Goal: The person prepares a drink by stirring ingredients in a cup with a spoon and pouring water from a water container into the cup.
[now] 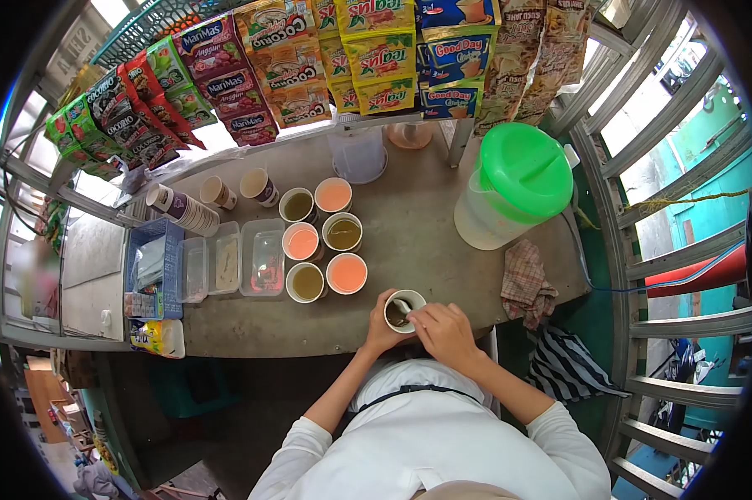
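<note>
My left hand (379, 327) is wrapped round a white paper cup (416, 297) at the front edge of the table, holding it upright. Inside the cup is a dark liquid. A white spoon (403, 306) dips into it, its handle pinched by the fingers of my right hand (447, 335) at the rim. Just beyond, to the left, several filled cups stand close together. Some hold a pink drink (347, 273), others a greenish-brown drink (307, 282).
Right of the cups stands a pitcher with a green lid (526, 171), near a checked cloth (527, 279). Plastic containers (263, 258), a blue basket (155, 275) and stacked paper cups (182, 210) are on the left. Drink sachets (380, 54) hang overhead along the back.
</note>
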A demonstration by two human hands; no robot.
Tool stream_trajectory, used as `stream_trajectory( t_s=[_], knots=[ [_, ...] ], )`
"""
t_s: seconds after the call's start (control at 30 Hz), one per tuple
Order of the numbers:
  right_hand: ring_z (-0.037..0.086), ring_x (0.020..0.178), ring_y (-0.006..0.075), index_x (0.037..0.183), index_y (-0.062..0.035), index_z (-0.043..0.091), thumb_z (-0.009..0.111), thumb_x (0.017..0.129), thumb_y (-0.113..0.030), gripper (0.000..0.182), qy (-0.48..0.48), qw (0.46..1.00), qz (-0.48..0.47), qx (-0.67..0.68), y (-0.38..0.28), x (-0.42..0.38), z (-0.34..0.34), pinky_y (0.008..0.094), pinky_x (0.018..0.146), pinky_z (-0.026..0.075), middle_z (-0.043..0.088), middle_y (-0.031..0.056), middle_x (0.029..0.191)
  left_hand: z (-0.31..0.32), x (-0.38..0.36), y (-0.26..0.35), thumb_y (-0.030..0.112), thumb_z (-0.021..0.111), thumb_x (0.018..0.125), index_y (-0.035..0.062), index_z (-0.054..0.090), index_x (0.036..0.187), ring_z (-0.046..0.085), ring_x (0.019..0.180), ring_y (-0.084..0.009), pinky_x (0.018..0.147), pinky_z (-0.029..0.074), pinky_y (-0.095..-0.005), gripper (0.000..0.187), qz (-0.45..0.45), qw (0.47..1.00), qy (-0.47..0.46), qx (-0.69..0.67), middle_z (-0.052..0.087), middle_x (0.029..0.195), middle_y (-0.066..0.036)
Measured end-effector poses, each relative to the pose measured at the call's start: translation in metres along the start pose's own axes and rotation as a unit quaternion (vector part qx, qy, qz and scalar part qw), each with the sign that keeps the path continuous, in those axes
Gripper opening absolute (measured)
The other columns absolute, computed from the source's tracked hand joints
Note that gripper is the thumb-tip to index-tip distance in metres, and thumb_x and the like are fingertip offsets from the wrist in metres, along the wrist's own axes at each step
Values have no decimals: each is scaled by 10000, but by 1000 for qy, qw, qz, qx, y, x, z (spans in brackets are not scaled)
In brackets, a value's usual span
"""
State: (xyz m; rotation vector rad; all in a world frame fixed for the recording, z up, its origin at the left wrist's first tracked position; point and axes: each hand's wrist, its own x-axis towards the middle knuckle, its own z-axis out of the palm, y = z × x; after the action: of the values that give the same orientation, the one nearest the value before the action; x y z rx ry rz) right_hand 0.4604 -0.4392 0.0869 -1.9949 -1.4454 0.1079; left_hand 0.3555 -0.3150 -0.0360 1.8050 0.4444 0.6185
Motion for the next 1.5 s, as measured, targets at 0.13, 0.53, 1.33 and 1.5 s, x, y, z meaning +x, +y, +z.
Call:
stream_trajectory(
  t_s=[0.13,0.53,1.33,1.5],
  knots=[
    [596,720,231,881,-43,672,616,882,-138,111,-7,999,1,36,-1,-2,2,364,619,379,653,76,823,0,2,-4,193,922,578,50,449,1256,659,990,-277,852,523,-364,839,14,1000,16,-1,645,1083,-140],
    [600,633,262,841,-54,666,610,883,-161,128,17,993,105,45,2,5,0,377,599,386,625,87,689,7,2,-1,217,938,553,38,426,1276,640,1035,-258,894,516,-363,904,-25,1000,12,-6,627,1133,-138],
    [573,602,234,856,-54,724,628,902,-228,204,10,991,121,62,0,20,-21,352,600,373,671,71,715,10,4,0,137,913,540,43,427,1277,636,1048,-270,899,516,-366,888,-35,999,9,-28,623,1136,-148],
    [571,613,235,842,-51,717,642,890,-215,186,42,995,91,30,0,24,-21,356,598,368,673,74,729,10,3,4,135,914,538,46,428,1277,637,1052,-272,903,514,-363,889,-29,999,6,-26,624,1138,-148]
  ],
)
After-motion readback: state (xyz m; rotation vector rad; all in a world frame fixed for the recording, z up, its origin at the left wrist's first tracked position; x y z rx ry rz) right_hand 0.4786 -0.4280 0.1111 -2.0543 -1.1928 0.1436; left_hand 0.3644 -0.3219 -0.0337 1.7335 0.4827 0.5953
